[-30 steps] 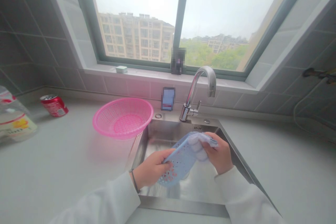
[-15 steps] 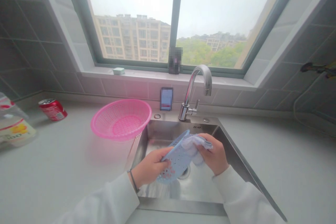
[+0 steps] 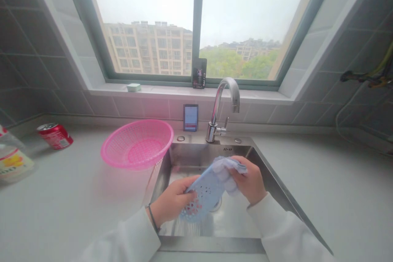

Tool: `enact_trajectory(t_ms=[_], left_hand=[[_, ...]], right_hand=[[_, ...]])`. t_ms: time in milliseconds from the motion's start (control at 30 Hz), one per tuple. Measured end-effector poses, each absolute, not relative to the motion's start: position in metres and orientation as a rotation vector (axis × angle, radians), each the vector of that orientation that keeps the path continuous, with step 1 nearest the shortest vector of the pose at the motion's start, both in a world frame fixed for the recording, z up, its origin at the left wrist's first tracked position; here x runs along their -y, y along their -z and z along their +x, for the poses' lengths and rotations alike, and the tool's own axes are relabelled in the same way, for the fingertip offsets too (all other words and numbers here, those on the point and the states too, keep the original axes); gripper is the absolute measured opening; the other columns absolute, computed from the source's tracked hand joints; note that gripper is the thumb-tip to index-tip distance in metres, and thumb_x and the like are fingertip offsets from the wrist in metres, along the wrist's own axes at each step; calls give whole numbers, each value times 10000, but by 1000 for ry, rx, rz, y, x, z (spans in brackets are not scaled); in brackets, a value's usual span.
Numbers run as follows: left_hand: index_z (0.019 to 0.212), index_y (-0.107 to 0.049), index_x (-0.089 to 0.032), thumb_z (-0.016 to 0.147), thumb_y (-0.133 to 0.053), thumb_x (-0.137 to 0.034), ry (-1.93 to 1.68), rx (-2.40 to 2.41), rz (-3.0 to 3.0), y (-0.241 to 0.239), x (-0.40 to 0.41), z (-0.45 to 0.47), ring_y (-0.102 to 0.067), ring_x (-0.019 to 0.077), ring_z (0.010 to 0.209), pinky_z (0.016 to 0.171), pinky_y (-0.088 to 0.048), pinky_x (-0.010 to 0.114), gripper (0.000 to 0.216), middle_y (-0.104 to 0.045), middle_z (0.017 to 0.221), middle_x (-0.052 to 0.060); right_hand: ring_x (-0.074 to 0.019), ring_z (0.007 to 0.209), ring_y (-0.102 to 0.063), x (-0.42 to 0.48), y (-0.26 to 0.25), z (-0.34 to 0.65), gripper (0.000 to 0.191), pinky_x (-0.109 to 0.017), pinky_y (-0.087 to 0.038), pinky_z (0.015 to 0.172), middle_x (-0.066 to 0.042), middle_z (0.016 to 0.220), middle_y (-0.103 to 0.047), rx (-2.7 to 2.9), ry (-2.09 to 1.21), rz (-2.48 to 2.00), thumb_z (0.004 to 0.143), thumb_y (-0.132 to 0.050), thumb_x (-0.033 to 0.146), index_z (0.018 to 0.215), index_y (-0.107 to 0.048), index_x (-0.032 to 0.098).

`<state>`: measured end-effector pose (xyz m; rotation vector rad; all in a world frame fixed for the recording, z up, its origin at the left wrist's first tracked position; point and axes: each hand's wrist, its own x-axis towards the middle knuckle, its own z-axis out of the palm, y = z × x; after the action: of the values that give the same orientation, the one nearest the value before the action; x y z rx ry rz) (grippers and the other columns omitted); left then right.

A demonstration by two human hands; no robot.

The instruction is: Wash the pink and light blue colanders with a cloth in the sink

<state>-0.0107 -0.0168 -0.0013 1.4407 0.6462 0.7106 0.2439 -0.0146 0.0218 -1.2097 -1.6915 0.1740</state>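
Over the steel sink (image 3: 211, 244), my left hand (image 3: 173, 200) grips a light blue plastic basket (image 3: 207, 194) with small holes, thumb on the near side and fingers partly hidden behind it. The basket is tilted, its rim sloping up to the right. A pale, whitish cloth (image 3: 225, 172) is bunched in my right hand (image 3: 250, 180) and lies against the basket's upper right end. Some of the right fingers are hidden by the cloth. Part of the drain (image 3: 217, 205) shows below the basket.
A pink colander (image 3: 138, 145) stands left of the sink. Farther left are a red can (image 3: 55, 136) and a plastic package (image 3: 14, 163). Behind the sink rise a chrome faucet (image 3: 235, 94) and a small screen device (image 3: 190, 118). A green-white block (image 3: 134, 87) sits on the windowsill.
The basket has turned so its outer side faces me more and its inside no longer shows. The cloth stays at its upper end. The whole view has shifted slightly.
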Motion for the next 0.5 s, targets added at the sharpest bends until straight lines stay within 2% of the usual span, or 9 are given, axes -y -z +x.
enact_trajectory(t_ms=[100,200,300,500], left_hand=[[1351,-630,-154,828,-669,-435,-721,-642,1451,1,18,-10,-617,244,882,797,-498,339,595,-692,998,87],[1351,-632,-173,852,-640,-387,-740,-673,1485,1,17,-8,-608,269,990,870,-489,356,543,-696,1048,86],[1369,-616,-180,859,-622,-359,-745,-705,1495,2,16,-9,-606,268,989,840,-495,343,541,-700,1045,88],[1369,-609,-169,843,-634,-389,-735,-665,1459,6,17,-10,-608,246,931,800,-499,331,571,-695,1113,91]], right_hand=[[-236,703,-700,8,-20,256,292,-335,-560,655,-62,800,-749,1565,-135,-1298,891,-603,466,879,-715,197],[-215,682,-693,17,-16,241,282,-316,-556,648,-51,781,-740,1721,-186,-1129,882,-621,470,891,-719,206],[-200,657,-683,23,-16,231,283,-303,-552,636,-46,767,-733,1861,-238,-984,887,-624,475,908,-728,212],[-232,697,-699,9,-20,257,274,-338,-569,672,-60,798,-749,1588,-119,-1283,891,-602,448,868,-715,200]])
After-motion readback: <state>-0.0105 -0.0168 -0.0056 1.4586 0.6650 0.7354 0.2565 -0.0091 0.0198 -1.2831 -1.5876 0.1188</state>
